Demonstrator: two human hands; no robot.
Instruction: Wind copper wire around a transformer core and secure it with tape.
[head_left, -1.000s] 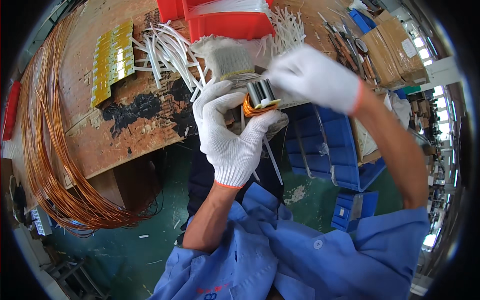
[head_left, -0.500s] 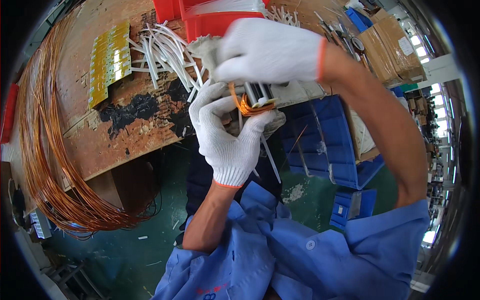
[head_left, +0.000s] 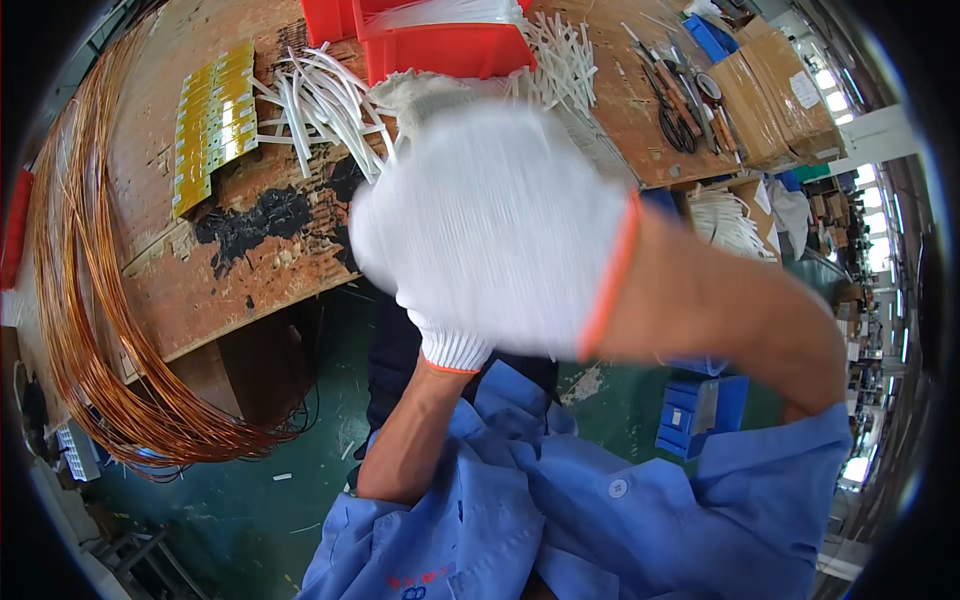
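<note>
My right hand [head_left: 490, 225], in a white knit glove with an orange cuff, is raised close to the camera and smeared by motion. Its fingers cannot be made out. Behind it is my left hand [head_left: 450, 343], gloved the same way; little more than its cuff and heel show. The left fingers are covered, and so is the orange-wire-wound piece that they held half a second ago. A grey cloth [head_left: 425, 95] lies at the table edge just beyond my hands.
White sleeving pieces [head_left: 318, 100] and yellow-taped plates [head_left: 215, 130] lie on the worn wooden table [head_left: 150, 220]. Copper wire coils [head_left: 110, 330] hang over its left side. A red bin [head_left: 450, 52] stands at the back; scissors [head_left: 675, 125] and other tools lie right, beside a cardboard box [head_left: 780, 95].
My right hand has swung from beyond my left hand down and toward the camera, and now covers it. The wire-wound piece, seen earlier in my left hand, has gone out of sight.
</note>
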